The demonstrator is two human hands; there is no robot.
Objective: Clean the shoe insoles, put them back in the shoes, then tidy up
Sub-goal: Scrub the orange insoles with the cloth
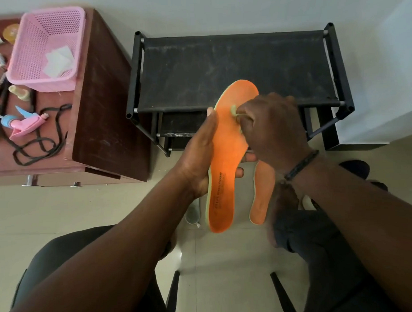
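My left hand [200, 156] grips an orange insole [226, 159] from underneath, with the thumb along its left edge and the fingertips showing at its right edge. The insole's toe end points away from me. My right hand [274, 127] pinches a small pale yellow-green cleaning piece [236, 110] and presses it on the insole's forefoot. A second orange insole [261, 196] lies lower down on the right, partly hidden by my right wrist. No shoes can be made out in view.
A black shoe rack [237, 68] stands against the wall ahead. At the left a brown wooden table [100, 108] carries a pink basket [47, 49], a pink and blue spray bottle [24, 124] and black laces [38, 143]. A small white cup [192, 214] sits on the tiled floor.
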